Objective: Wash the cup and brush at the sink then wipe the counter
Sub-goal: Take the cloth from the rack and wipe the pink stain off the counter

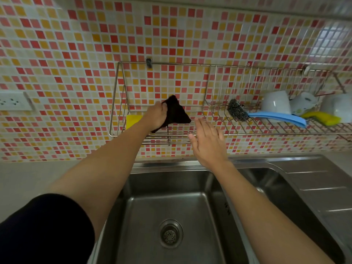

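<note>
My left hand [156,115] grips a dark cloth [176,113] at the left end of the wire wall rack [190,64], above the sink. My right hand [208,143] hovers open just below and to the right of the cloth, fingers spread, holding nothing. On the rack's right part lies a brush with a blue handle [276,117] and a steel-wool head [236,110]. Beside it stand upturned white cups [276,102], one of them patterned [302,103]. The steel sink basin [137,221] with its drain [170,234] lies below my arms.
A yellow sponge [132,120] sits on the rack left of my left hand, another yellow sponge [323,118] at the right. A wall socket [13,101] is at far left. Grey counter [28,178] lies left of the sink; a second basin [270,187] and ribbed drainboard [323,187] lie right.
</note>
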Available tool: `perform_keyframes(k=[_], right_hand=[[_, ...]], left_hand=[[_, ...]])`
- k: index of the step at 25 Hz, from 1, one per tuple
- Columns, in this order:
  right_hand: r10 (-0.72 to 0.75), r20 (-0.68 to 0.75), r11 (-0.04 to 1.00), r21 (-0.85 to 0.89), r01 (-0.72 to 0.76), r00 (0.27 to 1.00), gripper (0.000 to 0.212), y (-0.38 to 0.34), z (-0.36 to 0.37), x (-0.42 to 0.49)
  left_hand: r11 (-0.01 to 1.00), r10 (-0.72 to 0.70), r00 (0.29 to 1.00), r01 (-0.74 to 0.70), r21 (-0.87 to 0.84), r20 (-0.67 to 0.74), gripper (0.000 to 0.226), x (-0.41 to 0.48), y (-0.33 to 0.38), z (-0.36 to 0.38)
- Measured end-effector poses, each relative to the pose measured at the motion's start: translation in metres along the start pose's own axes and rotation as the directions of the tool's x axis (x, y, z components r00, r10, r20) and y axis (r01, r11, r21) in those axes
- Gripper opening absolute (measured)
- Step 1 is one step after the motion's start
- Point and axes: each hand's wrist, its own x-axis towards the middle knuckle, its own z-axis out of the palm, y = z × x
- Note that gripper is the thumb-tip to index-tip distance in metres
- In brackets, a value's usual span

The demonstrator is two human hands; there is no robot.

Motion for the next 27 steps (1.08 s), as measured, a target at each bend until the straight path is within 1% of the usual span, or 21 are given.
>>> perform_keyframes(k=[1,2,3,4,6,8,9,10,12,14,15,17,19,21,22,23,24,25,26,27], right_hand=[[-0.001,0.006,1.000,0.002,0.001,1.000,0.064,0.000,0.000,0.000],[-0.002,0.013,1.000,0.004,0.002,1.000,0.065,0.001,0.000,0.000],[-0.006,0.019,1.000,0.008,0.006,1.000,0.065,0.001,0.000,0.000],[-0.012,0.024,1.000,0.014,0.012,1.000,0.066,0.001,-0.001,0.001],[-0.009,0.045,0.999,0.036,0.008,0.999,0.064,0.001,-0.004,0.002],[0.000,0.090,0.998,0.063,-0.005,0.996,0.061,-0.004,-0.006,0.001],[-0.017,0.075,0.996,0.083,0.011,0.997,0.060,-0.011,-0.007,-0.002],[-0.050,0.028,0.992,0.115,0.046,0.998,0.060,-0.022,-0.006,-0.006],[-0.121,-0.065,0.965,0.224,0.132,0.991,0.058,-0.054,-0.001,-0.023],[-0.194,-0.076,0.914,0.348,0.208,0.978,0.057,-0.095,0.017,-0.047],[-0.229,-0.045,0.886,0.405,0.227,0.972,0.056,-0.118,0.029,-0.061],[-0.312,0.059,0.838,0.487,0.246,0.948,0.058,-0.162,0.054,-0.093],[-0.390,0.170,0.809,0.533,0.249,0.905,0.059,-0.196,0.079,-0.124],[-0.465,0.262,0.780,0.572,0.252,0.846,0.057,-0.228,0.100,-0.152],[-0.487,0.306,0.778,0.577,0.247,0.818,0.056,-0.242,0.109,-0.164],[-0.499,0.358,0.786,0.570,0.238,0.790,0.057,-0.254,0.117,-0.175],[-0.501,0.401,0.799,0.554,0.232,0.767,0.062,-0.263,0.125,-0.184],[-0.490,0.427,0.814,0.535,0.224,0.760,0.071,-0.272,0.133,-0.191],[-0.470,0.449,0.831,0.514,0.211,0.760,0.080,-0.278,0.141,-0.196],[-0.447,0.467,0.847,0.495,0.193,0.763,0.083,-0.283,0.148,-0.198]], left_hand=[[0.994,-0.075,0.997,0.074,-0.077,0.002,0.055,0.003,-0.002,-0.003],[0.982,-0.110,0.994,0.113,-0.150,0.026,0.059,0.005,-0.003,-0.007],[0.967,-0.106,0.994,0.110,-0.229,0.030,0.061,0.007,-0.004,-0.011],[0.948,-0.086,0.996,0.084,-0.306,0.007,0.056,0.007,-0.003,-0.017],[0.898,-0.050,0.995,0.005,-0.441,-0.089,0.045,0.000,0.004,-0.033],[0.812,-0.071,0.988,-0.022,-0.584,-0.136,0.039,-0.017,0.014,-0.056],[0.759,-0.086,0.988,-0.019,-0.651,-0.129,0.038,-0.029,0.016,-0.069],[0.725,-0.098,0.988,-0.011,-0.689,-0.119,0.037,-0.043,0.015,-0.083],[0.688,-0.146,0.981,0.009,-0.725,-0.127,0.037,-0.080,0.004,-0.109],[0.665,-0.227,0.962,0.038,-0.746,-0.153,0.035,-0.126,-0.018,-0.130],[0.664,-0.272,0.950,0.073,-0.744,-0.150,0.030,-0.152,-0.033,-0.139],[0.703,-0.350,0.928,0.170,-0.691,-0.128,0.024,-0.205,-0.072,-0.153],[0.777,-0.413,0.907,0.303,-0.552,-0.083,0.031,-0.253,-0.112,-0.165],[0.858,-0.470,0.878,0.430,-0.283,-0.092,0.041,-0.291,-0.158,-0.184],[0.874,-0.479,0.873,0.465,-0.142,-0.089,0.040,-0.306,-0.177,-0.191],[0.869,-0.492,0.866,0.494,0.003,-0.091,0.038,-0.317,-0.195,-0.194],[0.849,-0.500,0.861,0.508,0.141,-0.090,0.037,-0.327,-0.213,-0.191],[0.822,-0.505,0.860,0.505,0.262,-0.073,0.037,-0.336,-0.231,-0.184],[0.797,-0.518,0.855,0.491,0.351,-0.021,0.038,-0.347,-0.245,-0.167],[0.779,-0.537,0.840,0.459,0.427,0.077,0.043,-0.361,-0.261,-0.146]])
